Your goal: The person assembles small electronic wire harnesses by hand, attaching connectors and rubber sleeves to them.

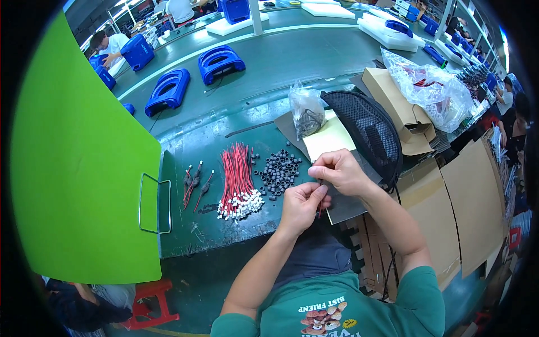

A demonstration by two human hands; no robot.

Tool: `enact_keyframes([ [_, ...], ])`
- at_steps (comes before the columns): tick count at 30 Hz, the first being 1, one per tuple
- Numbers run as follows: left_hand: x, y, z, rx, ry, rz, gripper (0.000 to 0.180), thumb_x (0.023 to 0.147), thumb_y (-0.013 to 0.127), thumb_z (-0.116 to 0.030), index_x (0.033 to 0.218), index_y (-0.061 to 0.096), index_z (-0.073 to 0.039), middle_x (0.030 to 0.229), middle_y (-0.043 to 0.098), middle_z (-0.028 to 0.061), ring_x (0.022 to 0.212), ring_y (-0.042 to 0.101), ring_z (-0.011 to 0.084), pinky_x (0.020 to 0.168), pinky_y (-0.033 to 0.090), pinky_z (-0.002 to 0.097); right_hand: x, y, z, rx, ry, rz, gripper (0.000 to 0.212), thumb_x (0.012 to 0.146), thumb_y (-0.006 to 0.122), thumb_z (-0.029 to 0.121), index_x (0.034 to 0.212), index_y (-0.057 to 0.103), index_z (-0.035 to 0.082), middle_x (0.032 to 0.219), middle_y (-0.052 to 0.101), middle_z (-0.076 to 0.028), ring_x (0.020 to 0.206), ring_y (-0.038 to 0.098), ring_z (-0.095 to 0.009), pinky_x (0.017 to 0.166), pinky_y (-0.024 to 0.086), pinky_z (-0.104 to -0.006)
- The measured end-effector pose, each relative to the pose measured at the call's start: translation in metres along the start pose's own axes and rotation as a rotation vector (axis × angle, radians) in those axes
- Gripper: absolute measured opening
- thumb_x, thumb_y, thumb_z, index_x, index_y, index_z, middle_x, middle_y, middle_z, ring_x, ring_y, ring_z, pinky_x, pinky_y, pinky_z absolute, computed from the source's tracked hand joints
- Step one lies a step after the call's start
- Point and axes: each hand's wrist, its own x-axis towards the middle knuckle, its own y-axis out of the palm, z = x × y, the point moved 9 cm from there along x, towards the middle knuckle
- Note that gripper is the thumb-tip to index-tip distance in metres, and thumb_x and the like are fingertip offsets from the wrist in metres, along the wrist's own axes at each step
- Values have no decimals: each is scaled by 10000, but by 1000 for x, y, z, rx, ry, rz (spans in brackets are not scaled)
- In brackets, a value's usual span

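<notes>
Both of my hands meet over the front edge of the green bench, fingers pinched together. My left hand [304, 206] grips a thin red wire lead [320, 213], a bit of which shows below the fingers. Just above it, my right hand [343, 172] is closed at the same spot; a small dark piece shows between the hands, mostly hidden by the fingers. Left of my hands lie a heap of short black sleeves [279, 171] and a bundle of red wires [238, 168] with white connectors [240, 206]. Farther left rest several wire leads with dark lumps [193, 181].
A green panel [84, 157] with a metal handle [140, 202] stands at left. Behind my hands are yellow paper [331, 137], a clear bag [307, 109], a black mesh bag [368, 129] and a cardboard box [398, 112]. Blue housings [220, 63] sit on the far conveyor; people work beyond.
</notes>
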Motion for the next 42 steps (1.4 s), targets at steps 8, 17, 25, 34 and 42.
enact_keyframes([
  [8, 0, 0, 7, 110, -133, 21, 177, 866, 532, -123, 839, 603, 37, 690, 615, 86, 572, 587, 115, 549, 501, 226, -2, -22, -1, 29, -92, -199, 116, 780, 623, 97, 734, 626, -10, 571, 540, 19, 511, 475, -30, 474, 376, -180],
  [17, 7, -10, 15, -103, -205, -98, 170, 918, 417, -145, 863, 486, 1, 923, 592, 168, 811, 622, 221, 706, 531, 324, 4, -12, 3, -1046, -223, -65, 181, 736, 590, 123, 899, 649, 71, 958, 588, -89, 822, 579, -247, 705, 464, -338],
  [25, 8, -8, 17, -52, -216, -86, 168, 920, 413, -151, 847, 473, -11, 932, 588, 165, 816, 616, 213, 709, 526, 315, 4, 1, 4, -1111, -426, 2, 93, 719, 596, 116, 797, 583, 67, 853, 604, -79, 762, 598, -242, 652, 470, -354],
  [34, 9, -7, 18, -19, -203, -67, 167, 916, 420, -144, 832, 483, -14, 937, 595, 153, 811, 612, 197, 708, 521, 306, -15, -1, 25, -990, -656, -198, 156, 701, 613, 40, 848, 563, 32, 698, 593, -94, 597, 586, -212, 543, 461, -295],
  [42, 10, -6, 19, 7, -210, -60, 159, 909, 435, -131, 828, 490, -6, 948, 598, 160, 806, 613, 182, 690, 524, 285, -24, -98, -2, 4, -400, -732, 173, 758, 624, -4, 910, 541, -18, 770, 560, -19, 635, 505, -46, 579, 404, -157],
])
